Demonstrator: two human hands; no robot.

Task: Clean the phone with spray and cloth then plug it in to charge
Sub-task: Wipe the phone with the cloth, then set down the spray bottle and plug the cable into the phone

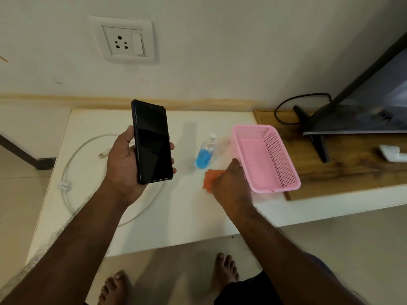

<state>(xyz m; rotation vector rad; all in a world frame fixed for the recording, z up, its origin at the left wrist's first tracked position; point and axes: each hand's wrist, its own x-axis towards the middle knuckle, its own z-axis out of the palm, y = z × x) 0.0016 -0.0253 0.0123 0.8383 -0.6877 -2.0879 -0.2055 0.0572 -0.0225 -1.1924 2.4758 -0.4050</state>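
Phone (153, 143) gripped in left hand (125, 166); right hand (231, 183) on cloth (210, 179)

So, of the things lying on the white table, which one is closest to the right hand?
The orange cloth: the right hand is on it, while the spray bottle stands apart.

Black phone (153, 142), dark screen; spray bottle (205, 155) clear with blue liquid, white cap; orange cloth (210, 178); pink perforated basket (267, 157); white cable (72, 164) on white desk (176, 212).

Head view looks down, near, over the white table (180, 208)
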